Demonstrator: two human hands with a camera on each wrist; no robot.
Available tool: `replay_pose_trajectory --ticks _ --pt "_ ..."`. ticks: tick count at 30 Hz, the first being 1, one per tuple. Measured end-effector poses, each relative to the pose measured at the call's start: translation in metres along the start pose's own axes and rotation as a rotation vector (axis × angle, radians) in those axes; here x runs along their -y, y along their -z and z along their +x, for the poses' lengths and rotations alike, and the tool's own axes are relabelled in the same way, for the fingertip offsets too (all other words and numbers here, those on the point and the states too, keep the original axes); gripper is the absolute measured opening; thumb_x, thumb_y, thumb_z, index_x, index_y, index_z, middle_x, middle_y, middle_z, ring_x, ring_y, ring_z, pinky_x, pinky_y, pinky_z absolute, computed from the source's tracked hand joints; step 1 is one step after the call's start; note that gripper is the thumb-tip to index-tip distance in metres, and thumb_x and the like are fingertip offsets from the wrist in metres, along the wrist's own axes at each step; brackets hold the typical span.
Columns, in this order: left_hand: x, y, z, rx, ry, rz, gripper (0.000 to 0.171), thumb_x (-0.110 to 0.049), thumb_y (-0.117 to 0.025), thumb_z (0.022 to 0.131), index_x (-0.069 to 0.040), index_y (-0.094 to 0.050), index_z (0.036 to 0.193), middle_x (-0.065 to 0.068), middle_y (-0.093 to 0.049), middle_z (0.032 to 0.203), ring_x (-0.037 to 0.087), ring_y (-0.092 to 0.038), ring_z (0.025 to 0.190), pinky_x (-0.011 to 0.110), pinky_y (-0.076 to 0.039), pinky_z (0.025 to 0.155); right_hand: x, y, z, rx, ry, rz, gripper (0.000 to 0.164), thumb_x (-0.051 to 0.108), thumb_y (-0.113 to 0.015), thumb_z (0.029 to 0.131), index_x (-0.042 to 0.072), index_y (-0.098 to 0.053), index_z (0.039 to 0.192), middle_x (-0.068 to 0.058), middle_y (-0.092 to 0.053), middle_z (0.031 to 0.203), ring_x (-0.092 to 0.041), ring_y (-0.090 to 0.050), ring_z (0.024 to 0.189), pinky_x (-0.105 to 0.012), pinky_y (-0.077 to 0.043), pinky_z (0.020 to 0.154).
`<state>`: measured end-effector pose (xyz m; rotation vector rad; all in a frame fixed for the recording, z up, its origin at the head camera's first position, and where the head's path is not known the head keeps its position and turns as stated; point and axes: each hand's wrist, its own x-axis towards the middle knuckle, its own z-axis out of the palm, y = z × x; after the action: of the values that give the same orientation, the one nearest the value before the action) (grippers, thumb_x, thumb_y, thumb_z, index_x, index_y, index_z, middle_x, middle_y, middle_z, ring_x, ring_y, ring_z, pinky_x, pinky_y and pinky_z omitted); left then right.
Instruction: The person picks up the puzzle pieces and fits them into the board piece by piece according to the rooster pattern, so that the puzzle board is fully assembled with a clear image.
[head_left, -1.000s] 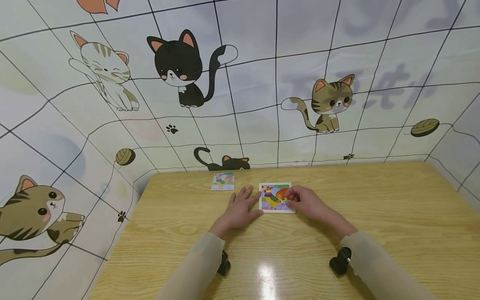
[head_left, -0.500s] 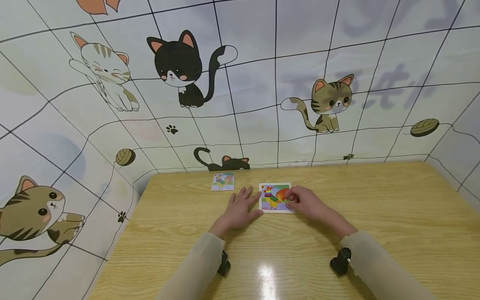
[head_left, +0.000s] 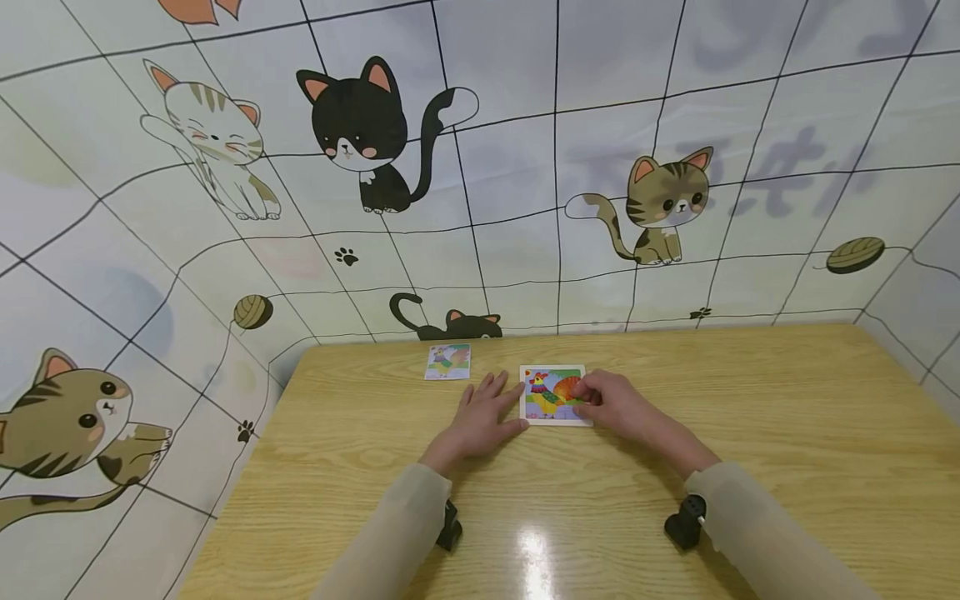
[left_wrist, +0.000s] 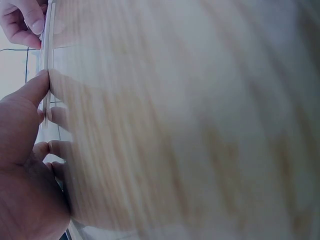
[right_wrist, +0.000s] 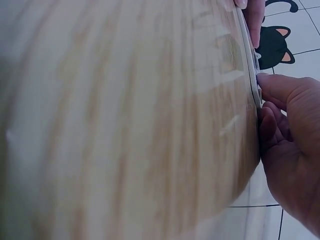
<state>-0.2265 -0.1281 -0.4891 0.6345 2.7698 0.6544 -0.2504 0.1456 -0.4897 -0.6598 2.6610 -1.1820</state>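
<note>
A small square jigsaw puzzle [head_left: 547,395] with a bright rooster picture and a white border lies on the wooden table. My left hand [head_left: 482,418] lies with fingers spread, its thumb and index fingertip at the puzzle's left edge; in the left wrist view the thumb [left_wrist: 35,89] touches the thin board [left_wrist: 47,55]. At the opposite edge is my right hand [head_left: 613,404], fingers curled and thumb and forefinger pinching a puzzle piece over the lower right of the picture. The piece itself is mostly hidden by the fingers. From the right wrist view, the right thumb [right_wrist: 280,87] meets the board's edge.
A paler rooster picture card [head_left: 447,362] lies at the back left, close to the wall. The wall [head_left: 517,192] with cartoon cats stands right behind the table [head_left: 360,433]. A black wrist camera [head_left: 684,523] sits under the right sleeve.
The pale notch and loose-looking piece at the picture's lower right no longer show; the picture there looks continuous beside the right fingers. The left hand stays put. The head view shifts slightly.
</note>
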Motion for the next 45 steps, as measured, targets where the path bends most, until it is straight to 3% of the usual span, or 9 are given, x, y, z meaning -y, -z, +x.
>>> replay_pose_trajectory --ticks 5,13,21,26,33,45 --pt "-0.001 0.001 0.000 -0.002 -0.001 0.005 0.066 -0.045 -0.056 0.104 -0.019 -0.035 0.162 0.012 -0.015 0.170 0.033 -0.006 0.157 0.059 -0.002 0.122 0.002 0.003 -0.001 0.011 0.058 -0.073 0.010 0.009 -0.075 0.094 0.003 -0.075 0.101 -0.001 -0.060 0.091 -0.016 -0.053 0.080 -0.031 -0.047 0.070" --pt "0.000 0.000 0.001 -0.002 -0.011 0.007 0.066 -0.045 -0.056 0.105 -0.019 -0.035 0.162 0.013 -0.015 0.170 0.034 -0.006 0.157 0.060 -0.003 0.122 0.003 0.006 -0.002 0.033 0.254 -0.286 0.017 0.008 -0.074 0.094 -0.002 -0.078 0.106 -0.001 -0.058 0.092 -0.012 -0.048 0.076 -0.028 -0.044 0.066" --pt "0.002 -0.001 0.001 -0.001 -0.013 0.009 0.066 -0.043 -0.057 0.105 -0.017 -0.036 0.161 0.014 -0.016 0.170 0.035 -0.006 0.157 0.060 -0.002 0.122 0.010 0.007 -0.004 0.098 0.217 -0.350 0.022 0.012 -0.072 0.097 -0.002 -0.077 0.114 -0.002 -0.057 0.096 -0.014 -0.048 0.080 -0.030 -0.045 0.070" --pt "0.000 0.001 0.001 -0.005 -0.019 0.008 0.066 -0.042 -0.057 0.105 -0.016 -0.036 0.161 0.015 -0.016 0.170 0.036 -0.007 0.156 0.060 -0.002 0.122 0.012 0.006 -0.004 0.094 0.263 -0.405 0.021 0.010 -0.071 0.097 -0.003 -0.077 0.112 -0.001 -0.052 0.092 -0.014 -0.046 0.079 -0.029 -0.044 0.069" --pt "0.000 0.003 0.002 -0.005 -0.012 0.021 0.066 -0.045 -0.056 0.104 -0.018 -0.036 0.161 0.013 -0.017 0.170 0.035 -0.008 0.156 0.059 -0.003 0.122 0.011 0.007 -0.006 0.080 0.240 -0.334 0.021 0.008 -0.072 0.096 -0.004 -0.076 0.112 -0.003 -0.055 0.095 -0.014 -0.050 0.081 -0.030 -0.046 0.069" --pt "-0.001 0.000 -0.001 -0.011 -0.013 0.003 0.066 -0.044 -0.057 0.104 -0.017 -0.037 0.161 0.015 -0.017 0.169 0.037 -0.008 0.156 0.061 -0.003 0.122 0.003 0.005 -0.015 -0.014 0.303 -0.264 0.021 0.005 -0.074 0.093 -0.006 -0.076 0.111 -0.004 -0.056 0.096 -0.013 -0.048 0.080 -0.028 -0.046 0.067"
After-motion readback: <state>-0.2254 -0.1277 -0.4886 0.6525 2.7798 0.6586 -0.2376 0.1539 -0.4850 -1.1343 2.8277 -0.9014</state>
